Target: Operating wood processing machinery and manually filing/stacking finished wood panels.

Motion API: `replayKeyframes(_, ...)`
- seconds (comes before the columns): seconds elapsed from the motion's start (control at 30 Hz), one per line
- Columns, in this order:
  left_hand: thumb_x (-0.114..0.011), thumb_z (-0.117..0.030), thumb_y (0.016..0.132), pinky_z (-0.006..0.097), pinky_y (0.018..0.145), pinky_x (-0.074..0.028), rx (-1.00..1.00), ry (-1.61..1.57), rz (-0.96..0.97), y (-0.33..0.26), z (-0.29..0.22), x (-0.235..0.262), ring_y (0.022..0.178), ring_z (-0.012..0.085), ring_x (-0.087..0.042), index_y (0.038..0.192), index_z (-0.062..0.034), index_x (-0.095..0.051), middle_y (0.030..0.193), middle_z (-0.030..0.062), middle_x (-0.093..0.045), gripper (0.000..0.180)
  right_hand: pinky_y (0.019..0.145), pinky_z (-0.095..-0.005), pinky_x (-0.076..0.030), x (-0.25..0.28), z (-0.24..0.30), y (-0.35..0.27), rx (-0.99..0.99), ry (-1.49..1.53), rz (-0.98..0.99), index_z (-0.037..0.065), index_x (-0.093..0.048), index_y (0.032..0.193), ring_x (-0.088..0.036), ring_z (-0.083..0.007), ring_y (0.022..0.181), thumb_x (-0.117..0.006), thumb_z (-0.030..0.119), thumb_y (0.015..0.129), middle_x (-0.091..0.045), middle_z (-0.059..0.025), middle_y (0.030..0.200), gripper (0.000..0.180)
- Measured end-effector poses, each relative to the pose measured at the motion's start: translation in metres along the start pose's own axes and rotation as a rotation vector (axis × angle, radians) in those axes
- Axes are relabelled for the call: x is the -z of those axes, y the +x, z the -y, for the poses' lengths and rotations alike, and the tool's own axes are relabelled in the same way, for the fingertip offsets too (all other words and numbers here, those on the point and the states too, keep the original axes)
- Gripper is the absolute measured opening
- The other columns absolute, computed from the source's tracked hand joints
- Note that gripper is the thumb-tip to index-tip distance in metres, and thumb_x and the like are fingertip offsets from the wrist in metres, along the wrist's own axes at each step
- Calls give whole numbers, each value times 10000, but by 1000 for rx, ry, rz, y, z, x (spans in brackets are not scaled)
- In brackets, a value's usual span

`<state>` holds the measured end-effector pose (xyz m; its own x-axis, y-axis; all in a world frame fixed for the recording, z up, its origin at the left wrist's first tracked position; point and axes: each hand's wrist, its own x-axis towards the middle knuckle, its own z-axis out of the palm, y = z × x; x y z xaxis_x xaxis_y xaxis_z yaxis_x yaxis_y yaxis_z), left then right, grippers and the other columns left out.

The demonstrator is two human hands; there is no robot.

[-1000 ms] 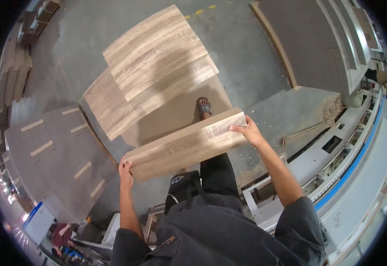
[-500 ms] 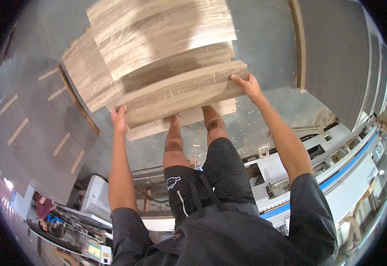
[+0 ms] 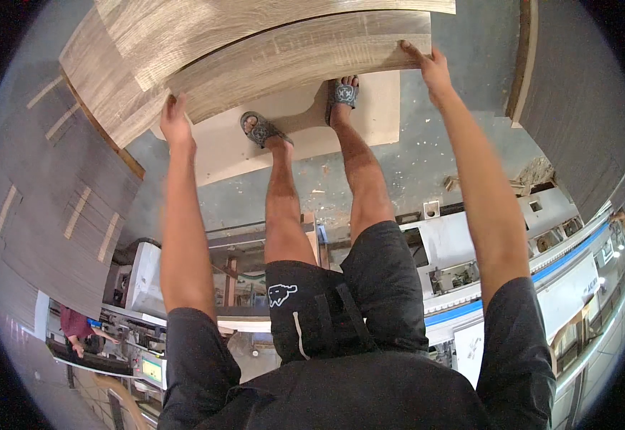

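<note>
A long, narrow wood-grain board (image 3: 305, 57) spans the space between my two hands. My left hand (image 3: 177, 123) is closed on its left end, and my right hand (image 3: 433, 70) grips the right end with the thumb on top. The fingers under the board are partly hidden. Just beyond it lie wider boards of the same wood grain (image 3: 205, 32), and the held board's far edge runs close along them. Whether it rests on them, I cannot tell.
My sandalled feet stand on a pale flat sheet (image 3: 377, 107) on the grey floor. Tall stacks of grey panels stand at left (image 3: 33, 165) and right (image 3: 577, 93). Behind me runs a long machine with a blue strip (image 3: 570, 254). Another person (image 3: 79, 326) is at the lower left.
Both hands have carried the board away from me, closer against the wider boards. My feet and the pale sheet under them now show more fully.
</note>
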<state>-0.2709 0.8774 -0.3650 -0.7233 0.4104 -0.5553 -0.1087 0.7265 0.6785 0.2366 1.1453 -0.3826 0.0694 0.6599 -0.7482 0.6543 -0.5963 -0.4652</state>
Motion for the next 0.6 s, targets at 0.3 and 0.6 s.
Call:
replayKeyframes(0.3,-656,-629,1009,530,1296,-325,640,-1070,-162,-69,-7,-57,1497,329,-410,1611,-41,-376,1667,133,-383,887,1303,-562,-271,-83,38,-76,-409,1427,17,42,-298,1647,-362,-349,1540,-671,631,973,-370,-140,1678,970)
replayKeyframes(0.6,-744,-515,961,513,1246,-387,476,-1089,81,-45,-33,-63,1483,328,-423,1582,-129,-458,1611,104,-449,786,1130,-445,-491,-63,76,-64,-444,1678,213,92,-574,1453,-587,-370,1319,-638,499,1046,-609,-192,1477,579)
